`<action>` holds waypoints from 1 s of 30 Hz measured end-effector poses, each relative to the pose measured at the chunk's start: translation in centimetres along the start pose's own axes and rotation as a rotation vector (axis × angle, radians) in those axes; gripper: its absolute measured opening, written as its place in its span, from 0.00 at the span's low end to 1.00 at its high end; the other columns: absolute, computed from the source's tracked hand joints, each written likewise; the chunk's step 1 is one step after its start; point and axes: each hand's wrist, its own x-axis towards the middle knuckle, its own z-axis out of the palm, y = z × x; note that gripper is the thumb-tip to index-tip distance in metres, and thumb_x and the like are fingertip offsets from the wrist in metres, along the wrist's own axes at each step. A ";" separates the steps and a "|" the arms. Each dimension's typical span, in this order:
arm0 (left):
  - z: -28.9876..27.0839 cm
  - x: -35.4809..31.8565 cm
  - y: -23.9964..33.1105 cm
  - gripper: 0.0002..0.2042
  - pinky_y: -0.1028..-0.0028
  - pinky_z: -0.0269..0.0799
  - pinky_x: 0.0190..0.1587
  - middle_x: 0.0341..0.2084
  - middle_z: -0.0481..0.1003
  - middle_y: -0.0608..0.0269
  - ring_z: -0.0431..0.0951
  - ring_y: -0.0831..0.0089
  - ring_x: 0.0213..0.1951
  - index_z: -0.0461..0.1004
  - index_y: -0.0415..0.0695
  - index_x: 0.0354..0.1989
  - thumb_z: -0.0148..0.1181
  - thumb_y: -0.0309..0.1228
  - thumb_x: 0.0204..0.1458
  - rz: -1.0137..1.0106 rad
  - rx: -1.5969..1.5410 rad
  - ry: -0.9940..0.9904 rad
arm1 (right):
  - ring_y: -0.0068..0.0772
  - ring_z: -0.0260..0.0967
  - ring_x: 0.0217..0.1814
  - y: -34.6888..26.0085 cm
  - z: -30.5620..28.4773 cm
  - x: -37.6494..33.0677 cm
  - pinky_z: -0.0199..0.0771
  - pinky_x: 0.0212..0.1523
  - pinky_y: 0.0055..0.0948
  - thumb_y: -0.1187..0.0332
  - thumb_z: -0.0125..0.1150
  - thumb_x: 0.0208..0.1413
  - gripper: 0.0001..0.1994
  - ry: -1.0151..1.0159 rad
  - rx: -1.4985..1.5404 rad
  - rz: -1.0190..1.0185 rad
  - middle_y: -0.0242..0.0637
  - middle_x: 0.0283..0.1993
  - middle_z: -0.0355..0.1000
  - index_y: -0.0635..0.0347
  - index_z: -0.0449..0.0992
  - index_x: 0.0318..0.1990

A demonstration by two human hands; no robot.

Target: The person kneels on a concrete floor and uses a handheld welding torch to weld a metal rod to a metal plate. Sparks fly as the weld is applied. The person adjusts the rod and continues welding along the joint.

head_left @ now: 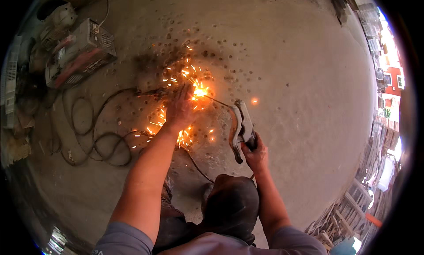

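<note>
My right hand (pixel 256 153) grips the dark handle of a welding electrode holder (pixel 242 122), whose jaws point away from me. A thin welding rod (pixel 219 101) runs from the jaws leftward to a bright arc (pixel 200 91) just above the floor. Orange sparks scatter around it. My left hand (pixel 180 108) is right beside the arc on its left, its fingers stretched out and pointing away from me. Glare and that hand hide whatever is being welded. A dark clamp-like piece (pixel 152 92) lies on the floor left of my left hand.
A boxy red and grey welding machine (pixel 81 54) stands at the far left. Looped cables (pixel 93 136) lie on the floor. Dark spatter spots dot the concrete floor (pixel 309 109). My bent knee (pixel 232 200) is close below the holder. Stacked wood (pixel 349 206) lines the right edge.
</note>
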 end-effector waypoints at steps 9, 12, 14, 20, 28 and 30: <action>-1.6 0.0 1.0 0.52 0.48 0.32 0.80 0.76 0.55 0.54 0.49 0.60 0.78 0.47 0.41 0.78 0.68 0.55 0.51 -0.047 0.149 -0.115 | 0.54 0.82 0.44 -0.1 0.1 0.1 0.82 0.44 0.43 0.62 0.71 0.49 0.27 -0.064 -0.073 -0.031 0.52 0.42 0.82 0.55 0.77 0.59; -1.8 0.1 1.4 0.52 0.49 0.32 0.80 0.76 0.55 0.54 0.49 0.60 0.78 0.47 0.42 0.78 0.68 0.55 0.52 -0.045 0.162 -0.127 | 0.54 0.82 0.44 0.1 0.1 0.1 0.82 0.45 0.44 0.61 0.71 0.50 0.27 -0.084 -0.110 -0.027 0.52 0.43 0.82 0.54 0.76 0.60; -1.8 0.1 1.5 0.51 0.49 0.32 0.80 0.76 0.55 0.54 0.49 0.60 0.78 0.48 0.42 0.78 0.68 0.54 0.51 -0.050 0.155 -0.132 | 0.54 0.82 0.45 -0.1 0.1 0.1 0.82 0.45 0.45 0.61 0.70 0.50 0.27 -0.089 -0.112 -0.031 0.52 0.43 0.82 0.53 0.76 0.60; -1.3 0.0 1.7 0.52 0.50 0.32 0.80 0.76 0.55 0.55 0.49 0.62 0.79 0.48 0.42 0.78 0.70 0.53 0.50 -0.059 0.119 -0.113 | 0.54 0.82 0.46 0.0 0.4 0.2 0.82 0.46 0.44 0.61 0.71 0.50 0.27 -0.097 -0.118 -0.046 0.50 0.45 0.82 0.51 0.76 0.60; -1.3 -0.1 2.2 0.55 0.50 0.32 0.80 0.77 0.52 0.56 0.46 0.62 0.79 0.45 0.43 0.79 0.72 0.51 0.47 -0.040 0.126 -0.186 | 0.54 0.81 0.46 -0.5 0.6 0.4 0.82 0.46 0.44 0.62 0.71 0.50 0.27 -0.093 -0.133 -0.069 0.49 0.45 0.82 0.50 0.76 0.60; -1.0 -0.1 2.2 0.55 0.51 0.32 0.80 0.77 0.52 0.56 0.46 0.61 0.79 0.45 0.43 0.79 0.72 0.51 0.47 -0.007 0.108 -0.164 | 0.54 0.81 0.45 -0.4 0.7 0.3 0.82 0.46 0.44 0.62 0.71 0.50 0.27 -0.089 -0.132 -0.072 0.49 0.45 0.82 0.50 0.76 0.60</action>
